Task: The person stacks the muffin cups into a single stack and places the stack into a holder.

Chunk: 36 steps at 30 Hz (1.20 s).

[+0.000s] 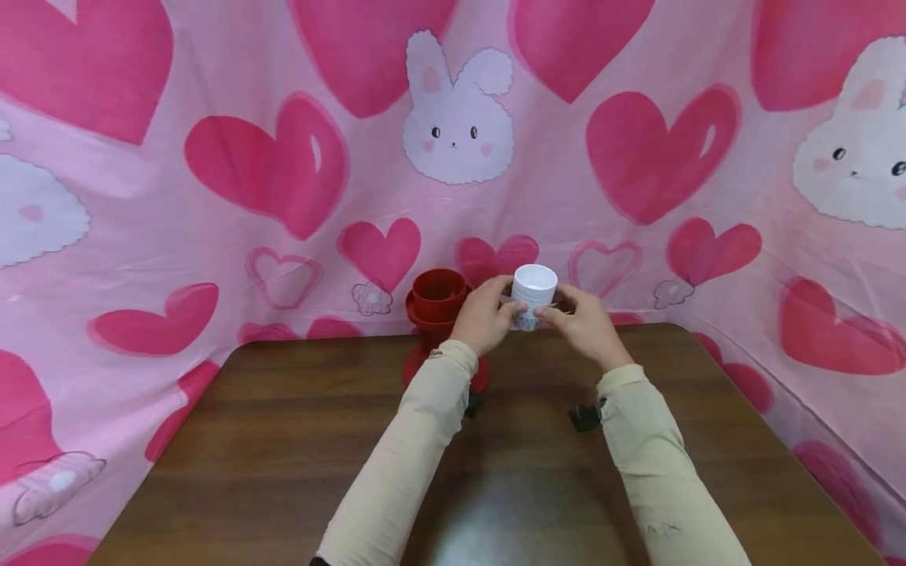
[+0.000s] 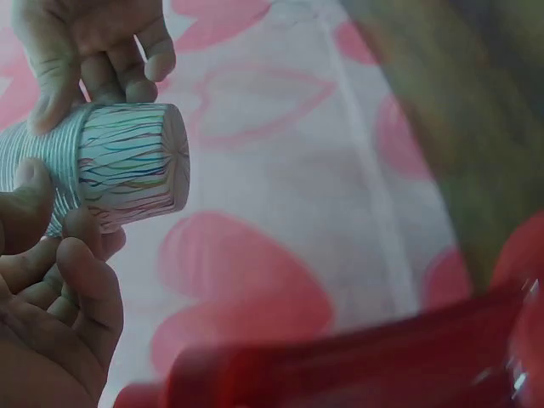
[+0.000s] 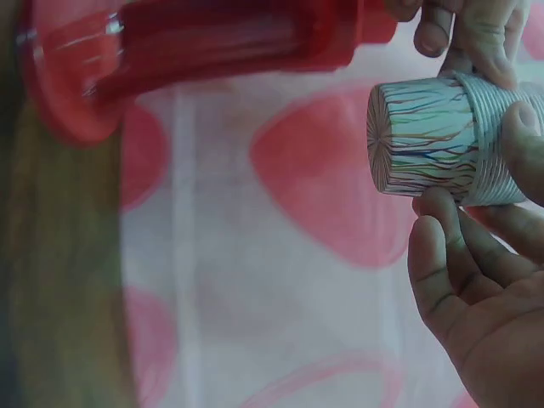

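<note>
A nested stack of white paper baking cups (image 1: 534, 291) is held up over the far side of the table, its open end upward. Wavy coloured lines run down the outermost cup (image 2: 123, 161). My left hand (image 1: 487, 316) pinches the stack from the left and my right hand (image 1: 586, 324) from the right. Both thumbs press on the near side, close to the rims. Fingers of the right hand (image 3: 484, 289) also lie along the stack's side. Left of the stack, a red stand (image 1: 436, 314) with a cup-shaped top and round base is partly hidden by the left forearm.
The brown wooden table (image 1: 283, 440) spreads below the arms. Pink cloth (image 1: 559, 196) with hearts and rabbits hangs behind and beside it. A small black device (image 1: 584, 417) sits under the right wrist, and another (image 1: 474, 403) under the left.
</note>
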{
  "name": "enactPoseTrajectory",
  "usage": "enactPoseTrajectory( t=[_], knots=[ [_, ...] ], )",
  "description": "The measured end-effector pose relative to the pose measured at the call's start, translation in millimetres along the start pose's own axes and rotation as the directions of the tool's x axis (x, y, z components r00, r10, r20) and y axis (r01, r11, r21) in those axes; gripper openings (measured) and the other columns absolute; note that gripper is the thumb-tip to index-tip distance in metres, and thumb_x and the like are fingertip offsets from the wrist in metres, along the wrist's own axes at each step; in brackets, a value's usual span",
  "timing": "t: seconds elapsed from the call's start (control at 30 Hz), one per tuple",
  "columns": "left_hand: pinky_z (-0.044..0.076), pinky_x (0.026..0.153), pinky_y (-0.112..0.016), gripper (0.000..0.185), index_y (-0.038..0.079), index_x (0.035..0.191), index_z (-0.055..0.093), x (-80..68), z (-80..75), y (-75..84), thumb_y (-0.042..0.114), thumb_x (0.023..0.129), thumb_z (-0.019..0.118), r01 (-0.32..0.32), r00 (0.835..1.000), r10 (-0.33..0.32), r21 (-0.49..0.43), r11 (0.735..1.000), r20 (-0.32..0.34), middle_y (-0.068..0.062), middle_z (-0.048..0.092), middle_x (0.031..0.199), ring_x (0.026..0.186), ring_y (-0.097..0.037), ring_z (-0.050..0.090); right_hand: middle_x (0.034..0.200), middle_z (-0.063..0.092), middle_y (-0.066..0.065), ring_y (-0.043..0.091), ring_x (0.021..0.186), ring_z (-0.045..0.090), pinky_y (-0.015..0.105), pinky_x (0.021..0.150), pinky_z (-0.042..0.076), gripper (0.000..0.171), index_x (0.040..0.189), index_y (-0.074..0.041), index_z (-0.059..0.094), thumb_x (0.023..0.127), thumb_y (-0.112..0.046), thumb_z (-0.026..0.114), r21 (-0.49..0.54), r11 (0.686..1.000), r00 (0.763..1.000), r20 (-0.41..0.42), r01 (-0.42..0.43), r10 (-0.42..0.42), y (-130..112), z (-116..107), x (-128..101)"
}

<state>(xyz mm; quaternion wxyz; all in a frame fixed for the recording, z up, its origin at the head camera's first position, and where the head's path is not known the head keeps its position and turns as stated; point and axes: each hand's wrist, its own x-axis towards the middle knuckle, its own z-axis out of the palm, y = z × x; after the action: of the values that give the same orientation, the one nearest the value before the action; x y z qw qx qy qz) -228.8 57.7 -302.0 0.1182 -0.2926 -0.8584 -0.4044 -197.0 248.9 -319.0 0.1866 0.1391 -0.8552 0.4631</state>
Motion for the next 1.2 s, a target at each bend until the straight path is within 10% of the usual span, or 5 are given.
enactPoseTrajectory(
  t=[0.7, 1.2],
  knots=[
    [0.044, 0.104, -0.041, 0.036, 0.004, 0.135, 0.058, 0.0, -97.8, -34.7, 0.01, 0.1, 0.064, 0.023, 0.988, -0.033, -0.065, 0.998, -0.153, -0.013, 0.063, 0.125, 0.119, -0.026, 0.057, 0.123, 0.061, 0.015, 0.032, 0.104, 0.062, 0.045, 0.089, 0.053, 0.061, 0.145, -0.005, 0.05, 0.09, -0.012, 0.077, 0.074, 0.995, 0.993, 0.088, 0.071, -0.077, -77.5, 52.9, 70.9],
    [0.034, 0.111, -0.046, 0.041, 0.002, 0.137, 0.058, -16.7, -103.2, -65.2, 0.017, 0.1, 0.064, 0.141, 0.987, -0.136, 0.051, 0.989, -0.084, -0.016, 0.058, 0.134, 0.13, -0.03, 0.049, 0.136, 0.057, 0.014, 0.032, 0.123, 0.055, 0.049, 0.1, 0.048, 0.072, 0.15, -0.014, 0.042, 0.088, -0.017, 0.079, -0.023, 0.999, 0.975, 0.222, 0.024, -0.018, -73.5, 79.1, 78.8]
  ],
)
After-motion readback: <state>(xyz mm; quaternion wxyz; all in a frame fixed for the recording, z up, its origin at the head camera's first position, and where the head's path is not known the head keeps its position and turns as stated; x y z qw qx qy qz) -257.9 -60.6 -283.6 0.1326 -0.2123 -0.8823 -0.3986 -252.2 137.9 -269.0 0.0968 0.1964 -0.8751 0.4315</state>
